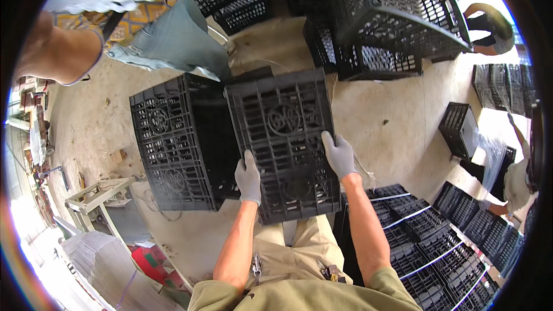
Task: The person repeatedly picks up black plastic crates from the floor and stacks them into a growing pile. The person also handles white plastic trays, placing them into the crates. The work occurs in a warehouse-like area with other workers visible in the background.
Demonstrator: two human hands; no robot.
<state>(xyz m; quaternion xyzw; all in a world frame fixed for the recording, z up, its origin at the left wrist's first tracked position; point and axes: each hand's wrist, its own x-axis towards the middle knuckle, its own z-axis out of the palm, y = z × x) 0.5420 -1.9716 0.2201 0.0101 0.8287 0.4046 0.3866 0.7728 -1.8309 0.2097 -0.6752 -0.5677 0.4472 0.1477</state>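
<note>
A black plastic crate point(283, 138) is held in front of my body, with its slatted, ribbed face turned up to the camera. My left hand point(248, 179), in a grey glove, grips its left edge. On the opposite edge, my right hand point(339, 155), gloved the same way, has its thumb over the rim. The fingers of both hands are partly hidden by the crate. Close by on the left stands another black crate point(170, 142), its lattice side showing and its inside dark.
Black crates point(397, 17) are stacked ahead on the right. Strapped crates point(414, 224) fill the lower right. A person in a blue garment point(177, 30) is close at upper left; other people point(492, 26) are at right. A metal frame point(101, 198) stands lower left.
</note>
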